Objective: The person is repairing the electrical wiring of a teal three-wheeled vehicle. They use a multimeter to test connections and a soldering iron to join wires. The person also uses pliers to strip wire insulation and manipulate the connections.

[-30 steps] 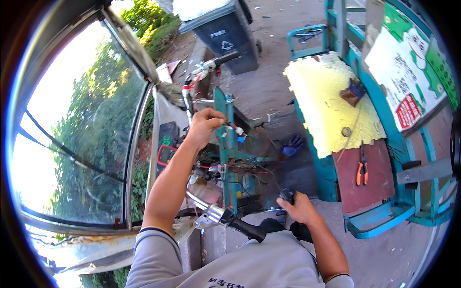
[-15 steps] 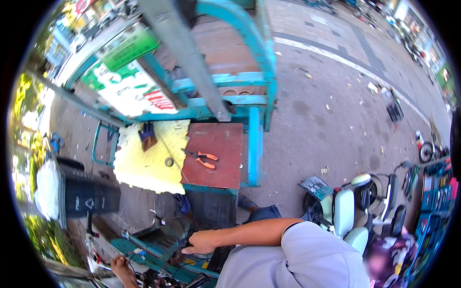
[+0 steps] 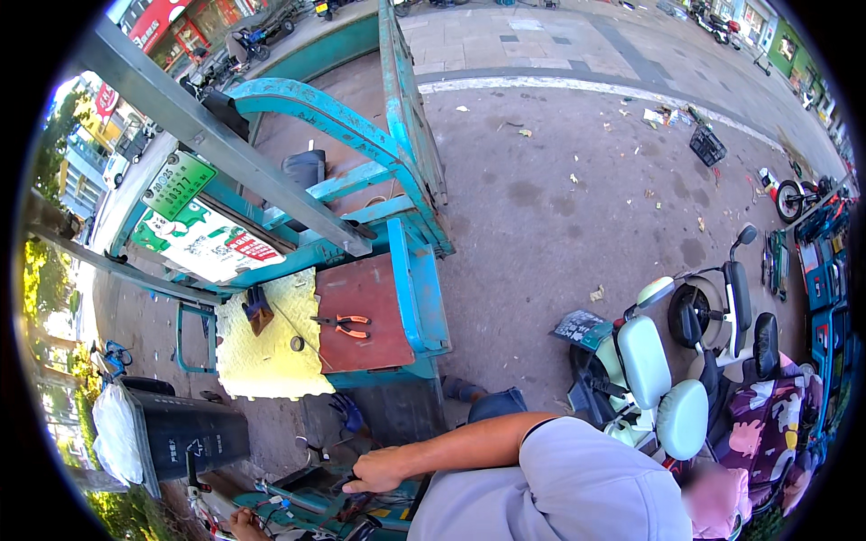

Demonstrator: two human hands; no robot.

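Observation:
My right arm (image 3: pixel 478 446), in a light grey sleeve, reaches left over a teal cargo tricycle frame. My right hand (image 3: pixel 377 469) is closed low by the dark parts and wires there; its fingertips and whatever they hold are hidden. At the lower edge, my left hand (image 3: pixel 245 524) is curled near thin wires (image 3: pixel 271 500), partly cut off, its contents too small to make out. Orange-handled pliers (image 3: pixel 352 319) lie on a red board (image 3: pixel 361 278). Beside it, a yellow sheet (image 3: pixel 262 371) carries a brown and dark blue glove (image 3: pixel 259 316) and a tape roll (image 3: pixel 297 343).
Beyond the board rises the teal cargo bed (image 3: pixel 316 104) with a grey metal post (image 3: pixel 225 135). A dark bin (image 3: pixel 194 439) stands left. Light green scooter seats (image 3: pixel 644 365) are at the right. Farther off, a black crate (image 3: pixel 707 145) sits on littered pavement.
The view has swung, so the cargo bed appears farther left and more scooter shows at the right. My left hand sits lower in the picture. The pliers, glove and tape roll stay where they were.

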